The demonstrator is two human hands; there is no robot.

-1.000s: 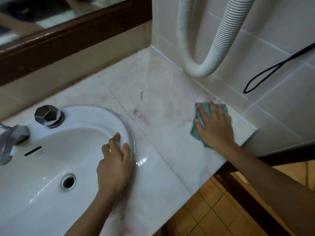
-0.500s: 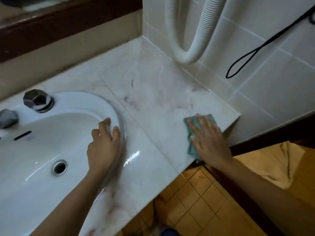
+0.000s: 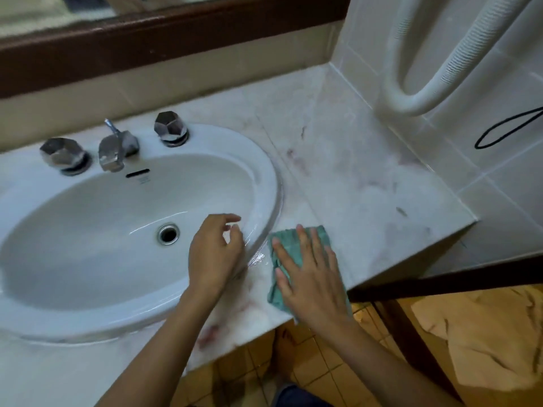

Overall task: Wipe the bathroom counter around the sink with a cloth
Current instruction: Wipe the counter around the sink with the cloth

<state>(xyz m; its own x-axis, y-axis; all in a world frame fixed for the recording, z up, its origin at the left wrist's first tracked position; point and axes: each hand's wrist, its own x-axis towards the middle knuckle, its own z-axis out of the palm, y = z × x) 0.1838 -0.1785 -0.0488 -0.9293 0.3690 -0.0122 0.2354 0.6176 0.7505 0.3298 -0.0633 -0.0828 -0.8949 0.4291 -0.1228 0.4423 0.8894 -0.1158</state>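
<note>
Since the earlier frames the cloth (image 3: 289, 243) is seen to have been drawn leftward along the counter (image 3: 367, 186), away from the end by the tiled wall (image 3: 499, 207) and up to the front strip just beside the sink (image 3: 266, 171). It is pinned flat under the right hand (image 3: 311, 277), whose fingers are held straight and spread wide over it rather than curled round it, so that pressure is carried across the whole pad and the cloth is pushed, not gripped. Teal fabric is left showing ahead of the fingertips and on the thumb side, and its near edge is brought to the counter's front lip. The left hand (image 3: 216, 254) is kept at the sink's right rim with fingers loosely curled and nothing held; it is judged to be placed there as a brace, though contact with the rim cannot be confirmed through the blur. A wet streak (image 3: 258, 257) is shown between rim and cloth, and reddish marks (image 3: 296, 160) are left on the marble further back, so the wiping is judged partly done, with the narrow band hugging the rim to be taken next.
</note>
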